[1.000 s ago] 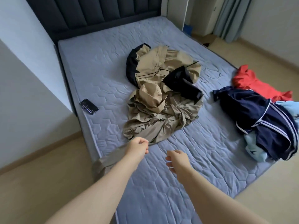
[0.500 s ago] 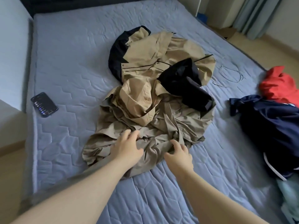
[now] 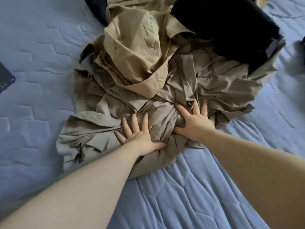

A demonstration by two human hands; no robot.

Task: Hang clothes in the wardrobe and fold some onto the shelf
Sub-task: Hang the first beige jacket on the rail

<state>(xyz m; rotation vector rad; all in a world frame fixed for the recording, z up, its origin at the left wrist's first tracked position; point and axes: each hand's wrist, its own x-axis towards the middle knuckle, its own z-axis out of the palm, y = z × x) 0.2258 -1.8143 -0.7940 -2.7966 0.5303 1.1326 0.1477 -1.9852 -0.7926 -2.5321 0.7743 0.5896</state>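
Head view. A crumpled heap of clothes lies on the bed [image 3: 206, 195], from the centre of the frame up toward 12 o'clock. It is made up of a grey-khaki garment [image 3: 219, 86] on the near side, a tan garment [image 3: 140, 47] above it, and a black garment [image 3: 222, 27] at 1 o'clock.

The left hand [image 3: 137, 134] and the right hand [image 3: 194, 123] rest side by side, apart, on the near edge of the grey-khaki garment. Both have their fingers spread and press flat into the folds. The left thumb digs into a ridge of cloth between the two hands. Neither hand has a closed grip on the cloth.

A phone [image 3: 5, 76] lies at 9 o'clock, clear of the heap.

Assessment: the task is at an early stage. Nothing visible is folded or on a hanger, and no wardrobe or shelf is in view. The garments have yet to be separated, lifted and sorted.
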